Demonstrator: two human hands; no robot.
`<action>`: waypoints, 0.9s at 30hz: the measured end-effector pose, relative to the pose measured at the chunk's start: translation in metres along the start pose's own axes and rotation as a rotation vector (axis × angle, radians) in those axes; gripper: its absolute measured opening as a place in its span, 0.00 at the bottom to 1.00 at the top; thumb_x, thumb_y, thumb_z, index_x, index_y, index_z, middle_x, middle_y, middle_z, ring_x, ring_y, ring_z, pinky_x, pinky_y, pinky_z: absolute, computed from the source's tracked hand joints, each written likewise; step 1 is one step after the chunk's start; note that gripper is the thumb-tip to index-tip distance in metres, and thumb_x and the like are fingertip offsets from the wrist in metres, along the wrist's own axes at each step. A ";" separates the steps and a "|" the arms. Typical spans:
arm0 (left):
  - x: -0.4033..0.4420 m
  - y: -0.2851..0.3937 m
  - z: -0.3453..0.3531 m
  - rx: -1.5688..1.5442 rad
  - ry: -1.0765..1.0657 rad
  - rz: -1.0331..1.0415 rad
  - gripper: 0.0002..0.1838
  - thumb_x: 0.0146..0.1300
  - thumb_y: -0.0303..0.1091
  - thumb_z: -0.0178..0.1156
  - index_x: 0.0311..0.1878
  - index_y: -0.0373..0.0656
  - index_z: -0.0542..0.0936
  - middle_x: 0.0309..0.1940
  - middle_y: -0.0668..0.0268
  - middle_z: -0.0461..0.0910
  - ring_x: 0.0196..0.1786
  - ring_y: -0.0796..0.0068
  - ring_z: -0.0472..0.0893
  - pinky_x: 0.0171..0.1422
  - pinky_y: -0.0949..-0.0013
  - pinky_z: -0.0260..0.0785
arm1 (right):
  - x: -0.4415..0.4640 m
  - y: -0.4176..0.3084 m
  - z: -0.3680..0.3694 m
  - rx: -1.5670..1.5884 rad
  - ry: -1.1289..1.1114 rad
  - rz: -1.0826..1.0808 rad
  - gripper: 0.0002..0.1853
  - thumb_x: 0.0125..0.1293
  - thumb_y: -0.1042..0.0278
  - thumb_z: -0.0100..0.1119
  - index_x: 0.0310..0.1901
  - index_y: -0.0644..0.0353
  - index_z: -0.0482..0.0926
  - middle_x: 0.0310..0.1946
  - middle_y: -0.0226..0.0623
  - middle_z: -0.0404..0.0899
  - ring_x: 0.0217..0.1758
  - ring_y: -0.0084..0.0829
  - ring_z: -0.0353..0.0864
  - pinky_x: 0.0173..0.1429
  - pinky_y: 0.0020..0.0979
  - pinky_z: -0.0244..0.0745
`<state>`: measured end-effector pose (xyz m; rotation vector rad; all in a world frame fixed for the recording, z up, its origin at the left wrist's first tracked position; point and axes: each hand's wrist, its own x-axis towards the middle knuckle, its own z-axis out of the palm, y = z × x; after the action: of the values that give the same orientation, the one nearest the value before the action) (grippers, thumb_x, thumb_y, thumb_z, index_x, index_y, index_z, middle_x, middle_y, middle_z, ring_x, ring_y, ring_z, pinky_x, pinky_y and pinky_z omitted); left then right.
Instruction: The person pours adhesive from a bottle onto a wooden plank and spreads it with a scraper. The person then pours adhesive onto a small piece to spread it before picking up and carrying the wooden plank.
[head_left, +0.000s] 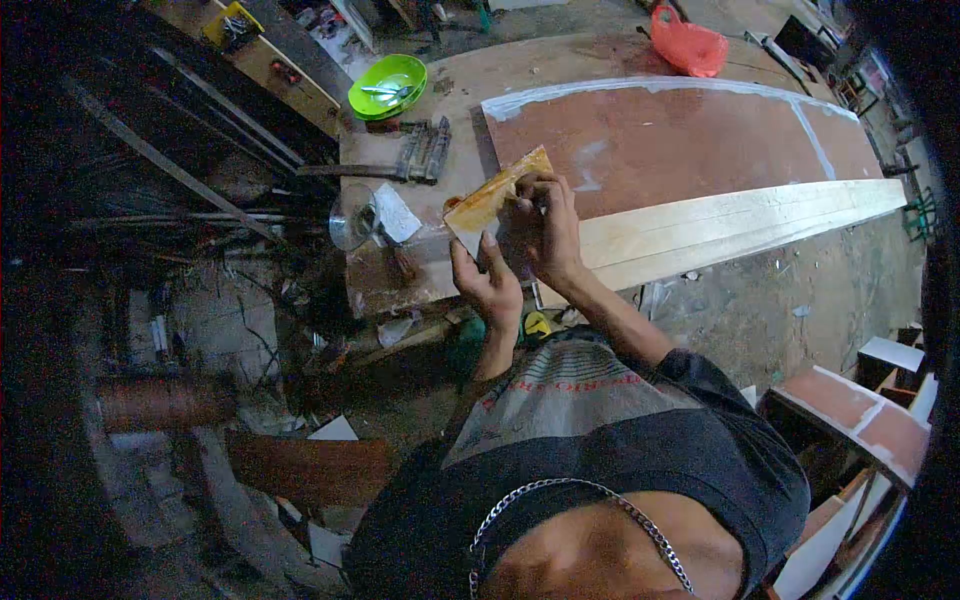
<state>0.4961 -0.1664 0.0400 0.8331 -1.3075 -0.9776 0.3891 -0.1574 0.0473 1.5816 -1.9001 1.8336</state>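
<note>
My left hand (pixel 488 288) grips the lower edge of a small flat board (pixel 478 218), thumb on top. The board is pale, with orange-brown smears over its face and along its far edge. Over its right side, the fingers of my right hand (pixel 550 222) are curled together. What they pinch, if anything, is too small to make out. Left of the board lie a white crumpled sheet (pixel 397 213), a clear round container (pixel 353 218) and a brush (pixel 403 262). A clamp-like metal tool (pixel 425 152) rests further back on the worktable (pixel 450 110).
A reddish-brown panel (pixel 660 140) with white-smeared edges covers the table's right side, with pale planks (pixel 740 222) along its near edge. Green bowls (pixel 388 85) and a red plastic bag (pixel 688 42) stand at the back. Another smeared panel (pixel 850 410) is at lower right.
</note>
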 end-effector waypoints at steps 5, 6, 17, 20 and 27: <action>-0.007 -0.013 0.002 0.134 0.012 -0.076 0.25 0.70 0.26 0.55 0.65 0.22 0.64 0.64 0.42 0.70 0.69 0.55 0.69 0.74 0.58 0.64 | 0.005 -0.006 0.003 0.077 0.055 0.028 0.16 0.60 0.72 0.64 0.48 0.58 0.71 0.44 0.42 0.77 0.46 0.47 0.74 0.51 0.44 0.64; -0.009 -0.014 0.003 0.150 0.039 -0.065 0.26 0.69 0.23 0.54 0.67 0.21 0.63 0.65 0.40 0.68 0.71 0.54 0.68 0.75 0.57 0.63 | 0.006 -0.012 0.000 0.063 0.032 0.076 0.15 0.61 0.72 0.64 0.48 0.58 0.71 0.43 0.42 0.77 0.45 0.47 0.74 0.51 0.44 0.64; -0.009 -0.023 -0.001 -0.010 0.055 0.004 0.24 0.62 0.19 0.49 0.63 0.23 0.65 0.57 0.47 0.73 0.59 0.60 0.76 0.65 0.61 0.72 | 0.001 -0.016 -0.010 -0.057 -0.083 0.035 0.21 0.52 0.69 0.68 0.47 0.58 0.71 0.40 0.39 0.80 0.42 0.46 0.74 0.55 0.46 0.60; -0.006 -0.026 -0.003 -0.018 0.130 -0.055 0.23 0.68 0.26 0.58 0.62 0.26 0.68 0.59 0.50 0.74 0.61 0.63 0.74 0.67 0.61 0.68 | -0.001 -0.019 -0.015 0.022 -0.187 0.058 0.23 0.49 0.73 0.66 0.48 0.60 0.71 0.41 0.42 0.79 0.45 0.49 0.73 0.58 0.46 0.60; 0.005 -0.015 -0.015 0.119 0.151 -0.067 0.16 0.71 0.35 0.62 0.49 0.29 0.73 0.46 0.55 0.79 0.49 0.68 0.76 0.57 0.63 0.69 | -0.016 0.003 -0.013 0.099 -0.272 0.094 0.30 0.52 0.75 0.65 0.58 0.64 0.65 0.44 0.49 0.77 0.50 0.53 0.72 0.56 0.46 0.69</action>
<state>0.5098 -0.1779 0.0264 1.0286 -1.2225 -0.8779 0.3871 -0.1386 0.0390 1.8918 -2.0525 1.8570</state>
